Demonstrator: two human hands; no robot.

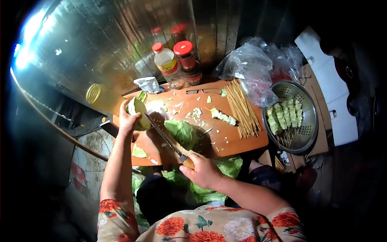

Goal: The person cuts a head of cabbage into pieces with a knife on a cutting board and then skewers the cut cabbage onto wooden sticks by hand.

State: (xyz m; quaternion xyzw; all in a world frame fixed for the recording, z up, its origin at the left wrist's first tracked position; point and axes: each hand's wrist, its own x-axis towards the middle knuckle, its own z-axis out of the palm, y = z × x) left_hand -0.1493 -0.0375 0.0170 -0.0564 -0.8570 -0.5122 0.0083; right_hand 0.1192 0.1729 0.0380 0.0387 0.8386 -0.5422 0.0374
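My left hand (130, 119) grips a pale green cabbage piece (138, 113) at the left of the orange board (242, 146). In my right hand (201, 171) is the wooden handle of a knife (167, 138), its blade slanting up and left so that the tip meets or nearly meets that piece. Another cabbage piece (181, 133) lies on the board just right of the blade. Small cabbage scraps are scattered about. A skewer threaded with cabbage (223, 116) rests near a bundle of bare wooden sticks (242, 111).
At the right, a metal colander (310, 139) holds several cabbage skewers. Behind the board stand a red-capped bottle (166, 64), a red-lidded jar (185, 56) and clear plastic bags (250, 66). Large cabbage leaves (207, 193) lie below the board's front edge.
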